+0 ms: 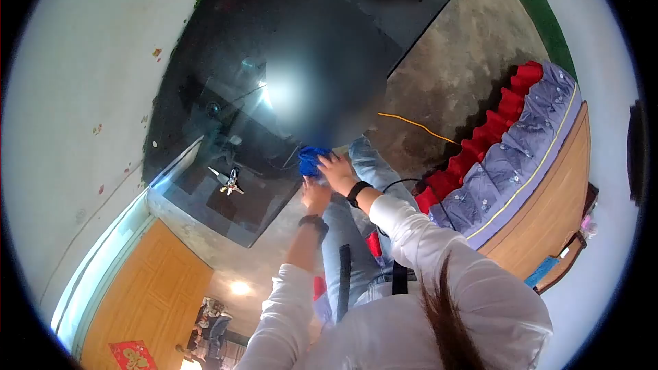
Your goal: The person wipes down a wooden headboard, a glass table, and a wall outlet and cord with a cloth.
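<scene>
Since the blue cloth [310, 161] is small and both hands work close together on it, it would be good, in my judgement, to let one hand steady the soft material while the other makes only short, gentle movements, so that it does not bunch or slip. The cloth lies above the knees, near the edge of the dark bench [253, 225].

The right hand [337, 174] is at about four o'clock from the cloth. Its grip is partly open: the fingers are somewhat spread, bent, and touch the material. The thumb is not clear, so I cannot tell whether it is clamped. The left hand [315, 196] is at six o'clock, just beside the other one. Its grip is narrower, with curled fingers reaching the near edge of the cloth; whether they pinch it, I cannot tell.

Between eight and nine o'clock from the cloth, a small shiny object [233, 181] lies on the bench, apart from both hands. I cannot name it surely.
</scene>
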The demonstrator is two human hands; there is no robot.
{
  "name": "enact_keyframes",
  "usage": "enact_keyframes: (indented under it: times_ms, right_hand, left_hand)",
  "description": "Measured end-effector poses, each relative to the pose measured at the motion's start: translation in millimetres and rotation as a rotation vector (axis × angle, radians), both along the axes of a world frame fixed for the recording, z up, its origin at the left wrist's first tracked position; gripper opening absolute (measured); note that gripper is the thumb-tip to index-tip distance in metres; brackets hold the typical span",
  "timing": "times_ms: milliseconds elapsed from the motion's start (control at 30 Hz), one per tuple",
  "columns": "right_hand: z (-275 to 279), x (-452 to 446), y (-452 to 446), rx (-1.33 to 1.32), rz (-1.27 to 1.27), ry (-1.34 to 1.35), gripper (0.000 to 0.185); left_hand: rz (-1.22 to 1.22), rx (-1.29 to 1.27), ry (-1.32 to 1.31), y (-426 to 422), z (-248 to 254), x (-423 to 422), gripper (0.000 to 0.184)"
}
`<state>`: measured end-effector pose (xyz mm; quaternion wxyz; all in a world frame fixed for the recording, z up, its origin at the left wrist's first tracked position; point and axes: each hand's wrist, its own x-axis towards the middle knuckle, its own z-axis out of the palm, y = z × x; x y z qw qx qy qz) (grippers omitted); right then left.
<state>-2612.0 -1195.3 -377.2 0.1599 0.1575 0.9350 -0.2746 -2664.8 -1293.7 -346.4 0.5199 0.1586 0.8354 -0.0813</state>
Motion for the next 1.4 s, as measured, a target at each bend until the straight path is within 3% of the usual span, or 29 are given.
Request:
enact_keyframes:
  times_ms: [67,200,367,433,533,633,733,967,1233,1333,1400]
  right_hand:
    - [0.2,9.6,14.2,-0.055,-0.034,0.013,0.029]
    - [2.8,13.3,26.2,-0.109,-0.046,-0.022,0.031]
    - [32.2,-0.9,26.5,-0.080,-0.005,-0.144,0.045]
    - [31.8,-1.3,20.0,-0.048,-0.017,-0.120,0.048]
    - [36.1,-7.3,9.8,-0.026,-0.037,-0.103,0.050]
    - [37.3,-18.8,-11.7,-0.003,-0.034,-0.035,0.050]
    - [37.6,-32.6,-42.2,0.023,0.015,-0.051,0.052]
    - [39.5,-81.7,-143.7,0.011,0.170,-0.188,0.054]
    - [50.0,-116.8,-221.5,-0.033,0.356,-0.277,0.061]
    - [49.6,-116.4,-231.8,-0.022,0.403,-0.278,0.061]
    - [50.4,-113.5,-232.8,-0.007,0.419,-0.244,0.058]
  left_hand:
    - [-0.091,0.004,0.048,9.5,-1.3,4.2,0.080]
    - [-0.019,0.145,0.126,18.1,-6.0,6.9,0.063]
    - [0.009,0.184,0.172,2.7,-17.4,11.6,0.063]
    - [0.068,0.168,0.122,7.9,6.6,5.0,0.061]
    - [0.028,0.327,0.257,-19.6,5.2,6.3,0.048]
    - [0.049,0.393,0.186,-51.5,-0.8,-4.9,0.046]
    - [-0.043,0.368,0.122,-89.3,6.2,-20.4,0.055]
    - [0.007,0.396,0.224,-204.1,11.6,-42.1,0.052]
    - [0.231,0.317,0.401,-289.5,8.2,-35.1,0.056]
    - [0.426,0.224,0.363,-299.7,10.4,-19.6,0.062]
    - [0.412,0.255,0.325,-300.3,10.1,-10.1,0.066]
